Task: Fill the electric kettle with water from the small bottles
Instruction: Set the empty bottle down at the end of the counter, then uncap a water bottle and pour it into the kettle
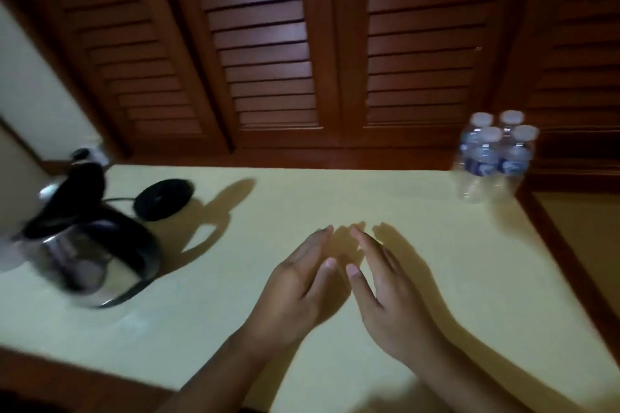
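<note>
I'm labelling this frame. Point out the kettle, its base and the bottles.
Glass electric kettle with black handle (79, 255), head view, glass body.
Round black power base (163, 199), head view, disc centre.
Four small clear water bottles (493, 157), head view, front label.

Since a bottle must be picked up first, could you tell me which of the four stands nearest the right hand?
The front-left bottle of the cluster stands closest to the right hand; the other three sit behind or farther right.

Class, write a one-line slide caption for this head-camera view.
Both hands, left and right, empty above the table; kettle left, four capped bottles far right.
</note>
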Available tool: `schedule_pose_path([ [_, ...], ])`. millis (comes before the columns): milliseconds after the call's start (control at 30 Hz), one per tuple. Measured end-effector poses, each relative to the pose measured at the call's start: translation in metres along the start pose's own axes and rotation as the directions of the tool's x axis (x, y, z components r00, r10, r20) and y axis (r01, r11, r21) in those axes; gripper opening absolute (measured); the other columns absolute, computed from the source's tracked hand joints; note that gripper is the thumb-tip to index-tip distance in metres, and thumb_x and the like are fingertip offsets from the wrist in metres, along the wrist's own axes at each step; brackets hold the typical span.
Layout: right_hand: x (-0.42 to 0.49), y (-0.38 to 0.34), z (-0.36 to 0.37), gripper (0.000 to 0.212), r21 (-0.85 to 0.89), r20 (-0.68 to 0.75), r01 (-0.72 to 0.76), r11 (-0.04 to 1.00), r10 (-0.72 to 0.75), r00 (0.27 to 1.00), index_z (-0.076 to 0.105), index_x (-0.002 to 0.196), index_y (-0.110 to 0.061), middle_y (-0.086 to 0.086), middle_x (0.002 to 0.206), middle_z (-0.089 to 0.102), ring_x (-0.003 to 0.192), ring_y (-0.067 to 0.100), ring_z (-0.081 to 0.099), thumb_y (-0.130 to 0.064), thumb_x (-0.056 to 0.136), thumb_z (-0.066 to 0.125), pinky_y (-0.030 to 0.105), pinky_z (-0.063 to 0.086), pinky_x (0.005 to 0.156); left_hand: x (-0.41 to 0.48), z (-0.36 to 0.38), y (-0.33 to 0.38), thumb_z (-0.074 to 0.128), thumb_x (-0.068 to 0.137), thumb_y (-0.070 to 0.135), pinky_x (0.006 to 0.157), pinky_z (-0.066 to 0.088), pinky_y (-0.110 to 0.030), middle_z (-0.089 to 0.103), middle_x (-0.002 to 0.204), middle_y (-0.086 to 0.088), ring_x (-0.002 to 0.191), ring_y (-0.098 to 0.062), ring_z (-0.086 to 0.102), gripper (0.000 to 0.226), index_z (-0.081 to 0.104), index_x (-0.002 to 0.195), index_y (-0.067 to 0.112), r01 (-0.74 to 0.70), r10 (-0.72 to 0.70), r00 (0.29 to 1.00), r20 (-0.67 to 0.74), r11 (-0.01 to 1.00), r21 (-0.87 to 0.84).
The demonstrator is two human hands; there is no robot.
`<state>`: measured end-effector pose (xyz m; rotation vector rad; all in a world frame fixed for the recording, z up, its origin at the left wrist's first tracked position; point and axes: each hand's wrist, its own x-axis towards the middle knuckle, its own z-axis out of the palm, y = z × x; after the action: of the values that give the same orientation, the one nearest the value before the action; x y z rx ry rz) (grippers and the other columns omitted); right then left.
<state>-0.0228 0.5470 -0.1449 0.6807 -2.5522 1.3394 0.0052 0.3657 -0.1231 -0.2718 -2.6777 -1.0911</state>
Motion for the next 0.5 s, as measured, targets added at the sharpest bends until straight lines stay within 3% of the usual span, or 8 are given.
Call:
schedule_pose_path([
  [233, -0.002, -0.08, 0.095, 0.055, 0.125, 0.257, 0.195, 0.973, -0.222, 0.941, 0.025, 0.158, -0.033, -0.021, 0.161, 0.029, 0.146, -0.012, 0.019, -0.041, 0.106, 0.042, 0.007, 0.017, 0.114, -0.101, -0.087, -0.052, 0.048, 0.111, 0.037, 0.12, 0.024, -0.009, 0.042, 0.162, 0.022, 0.15, 0.012, 0.032, 0.049, 0.042, 0.16, 0.031, 0.193, -0.177, 0.953, -0.247, 0.98, 0.044],
  [333, -0.008, -0.116, 0.137, 0.054, 0.191, 0.316, 0.266, 0.945, -0.316, 0.895, 0.028, 0.158, -0.03, -0.019, 0.16, 0.031, 0.147, -0.009, 0.021, -0.037, 0.106, 0.043, 0.011, 0.02, 0.117, -0.144, -0.12, -0.071, 0.051, 0.111, 0.033, 0.123, 0.03, -0.018, 0.046, 0.162, 0.017, 0.15, 0.006, 0.036, 0.049, 0.045, 0.159, 0.027, 0.253, -0.223, 0.914, -0.338, 0.966, 0.048],
  [500, -0.02, -0.175, 0.206, 0.05, 0.309, 0.327, 0.341, 0.888, -0.436, 0.839, 0.039, 0.154, -0.021, -0.013, 0.155, 0.041, 0.145, 0.002, 0.035, -0.033, 0.106, 0.045, 0.032, 0.037, 0.117, -0.208, -0.178, -0.099, 0.049, 0.11, 0.032, 0.12, 0.037, -0.022, 0.054, 0.156, 0.011, 0.147, 0.001, 0.045, 0.047, 0.05, 0.156, 0.021, 0.335, -0.274, 0.83, -0.486, 0.941, 0.042],
])
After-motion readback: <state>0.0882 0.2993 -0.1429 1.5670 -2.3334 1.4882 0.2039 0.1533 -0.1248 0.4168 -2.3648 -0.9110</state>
